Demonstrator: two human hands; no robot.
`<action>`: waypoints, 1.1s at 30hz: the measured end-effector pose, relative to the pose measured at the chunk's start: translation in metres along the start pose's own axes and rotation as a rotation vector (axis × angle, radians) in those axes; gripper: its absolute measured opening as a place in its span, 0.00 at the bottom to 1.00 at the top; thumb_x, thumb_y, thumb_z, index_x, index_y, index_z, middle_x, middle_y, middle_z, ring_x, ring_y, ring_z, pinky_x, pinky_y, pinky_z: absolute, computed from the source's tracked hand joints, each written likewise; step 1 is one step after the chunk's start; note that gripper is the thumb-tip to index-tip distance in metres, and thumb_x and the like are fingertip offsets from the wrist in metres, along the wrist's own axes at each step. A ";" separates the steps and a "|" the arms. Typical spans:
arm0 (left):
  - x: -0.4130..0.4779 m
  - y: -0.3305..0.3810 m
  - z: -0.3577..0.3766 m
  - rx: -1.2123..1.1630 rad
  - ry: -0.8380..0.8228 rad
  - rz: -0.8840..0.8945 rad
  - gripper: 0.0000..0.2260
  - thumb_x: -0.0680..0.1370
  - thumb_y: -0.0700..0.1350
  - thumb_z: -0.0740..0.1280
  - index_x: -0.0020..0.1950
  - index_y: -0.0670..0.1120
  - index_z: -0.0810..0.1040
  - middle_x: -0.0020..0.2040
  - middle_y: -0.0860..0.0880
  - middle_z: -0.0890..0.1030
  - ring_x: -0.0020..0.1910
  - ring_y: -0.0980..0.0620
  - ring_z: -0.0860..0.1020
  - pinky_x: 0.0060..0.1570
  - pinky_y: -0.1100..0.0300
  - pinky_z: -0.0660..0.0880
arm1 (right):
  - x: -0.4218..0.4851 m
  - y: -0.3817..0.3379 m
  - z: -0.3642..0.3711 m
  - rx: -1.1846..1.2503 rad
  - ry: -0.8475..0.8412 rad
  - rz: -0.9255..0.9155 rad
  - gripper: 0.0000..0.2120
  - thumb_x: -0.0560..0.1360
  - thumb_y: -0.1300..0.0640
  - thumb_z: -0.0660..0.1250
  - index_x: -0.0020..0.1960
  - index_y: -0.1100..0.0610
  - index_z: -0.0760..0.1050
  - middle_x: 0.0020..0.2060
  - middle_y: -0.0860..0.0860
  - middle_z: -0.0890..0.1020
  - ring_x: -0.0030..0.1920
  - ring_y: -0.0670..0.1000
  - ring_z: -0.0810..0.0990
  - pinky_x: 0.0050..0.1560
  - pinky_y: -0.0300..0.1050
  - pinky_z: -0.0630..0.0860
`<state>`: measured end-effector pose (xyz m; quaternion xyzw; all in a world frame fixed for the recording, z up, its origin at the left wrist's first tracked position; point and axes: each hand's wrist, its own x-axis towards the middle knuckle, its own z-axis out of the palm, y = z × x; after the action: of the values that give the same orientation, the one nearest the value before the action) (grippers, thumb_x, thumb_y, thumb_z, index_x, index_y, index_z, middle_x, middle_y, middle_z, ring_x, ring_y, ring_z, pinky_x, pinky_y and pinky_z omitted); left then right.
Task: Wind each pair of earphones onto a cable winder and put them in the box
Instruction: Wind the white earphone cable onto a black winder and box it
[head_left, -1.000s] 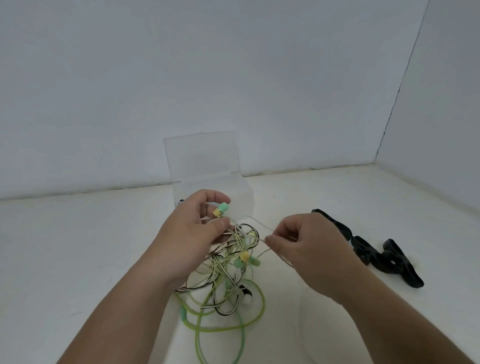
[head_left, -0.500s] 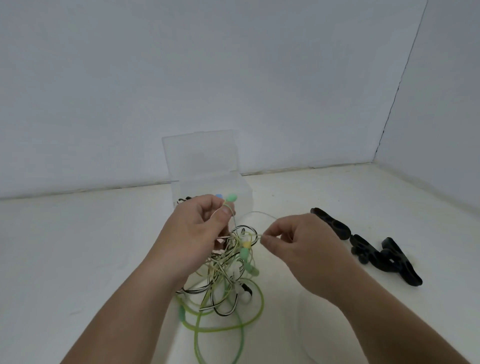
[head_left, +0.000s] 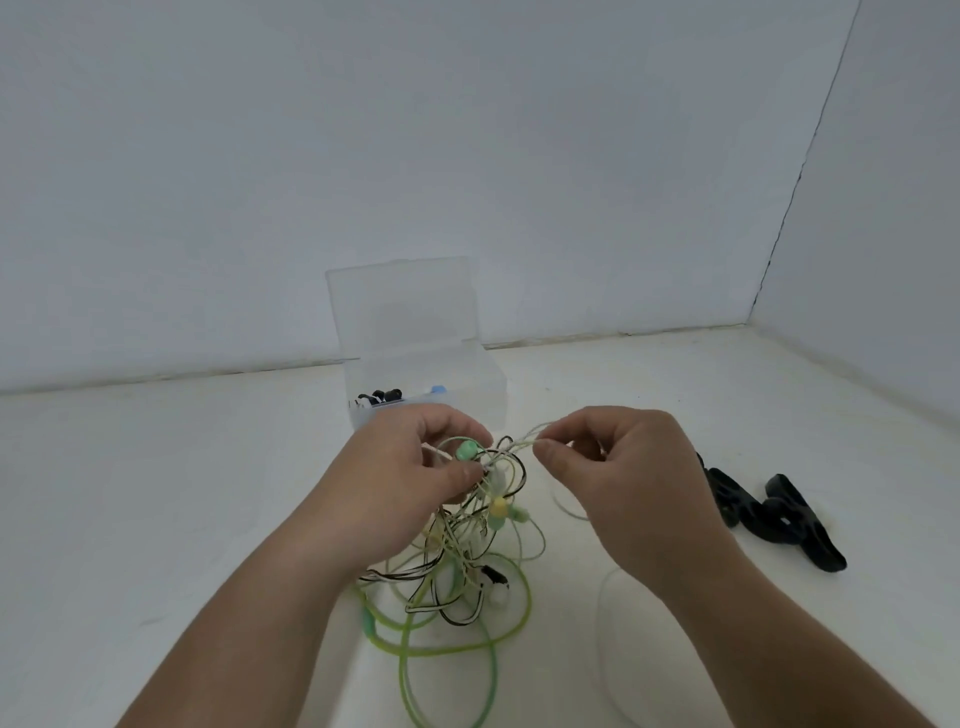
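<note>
Left hand (head_left: 405, 478) is gripping the top of the earphone tangle (head_left: 467, 561) just in front of the clear box (head_left: 488, 384), fingers curled round a bunch of loops, a green earbud (head_left: 466, 450) poking out by the thumb. Right hand (head_left: 618, 478) is pinching one pale strand (head_left: 524, 441) between thumb and forefinger, also just in front of the box, and drawing it rightward. The rest of the tangle is trailing on the table on the person's side of the box. Black cable winders (head_left: 769, 514) are lying right of the box, well apart and untouched. Risk, as I judge it: the strand is threading through other loops, so harder pulling is likely to tighten a knot or strain the thin wire at the bud. Against half a second ago, the pinch is sitting slightly higher and nearer the box, and the bud is lying lower in the left hand.
</note>
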<state>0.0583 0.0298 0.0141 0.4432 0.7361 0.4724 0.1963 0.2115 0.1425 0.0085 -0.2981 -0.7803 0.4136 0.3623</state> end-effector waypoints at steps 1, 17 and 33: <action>0.000 0.000 0.000 0.009 0.013 0.002 0.10 0.76 0.39 0.72 0.46 0.56 0.84 0.39 0.48 0.85 0.38 0.52 0.84 0.49 0.51 0.81 | 0.000 -0.001 0.000 0.002 -0.013 -0.006 0.07 0.72 0.55 0.75 0.36 0.50 0.82 0.20 0.44 0.69 0.23 0.44 0.65 0.26 0.35 0.64; -0.002 0.010 0.004 -0.116 0.128 0.077 0.12 0.68 0.34 0.77 0.42 0.51 0.86 0.40 0.57 0.84 0.36 0.62 0.82 0.37 0.70 0.73 | -0.001 -0.002 0.002 0.035 -0.185 0.107 0.26 0.80 0.40 0.57 0.45 0.59 0.83 0.22 0.49 0.67 0.22 0.44 0.62 0.33 0.40 0.63; -0.002 0.009 0.010 -0.214 0.094 0.082 0.11 0.70 0.37 0.78 0.43 0.53 0.83 0.39 0.45 0.86 0.41 0.46 0.85 0.46 0.50 0.80 | 0.000 0.006 0.008 0.176 -0.262 0.172 0.13 0.76 0.52 0.71 0.38 0.60 0.80 0.23 0.47 0.71 0.24 0.44 0.65 0.27 0.35 0.62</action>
<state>0.0710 0.0349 0.0170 0.4268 0.6711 0.5761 0.1886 0.2060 0.1414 0.0001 -0.2746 -0.7532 0.5451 0.2454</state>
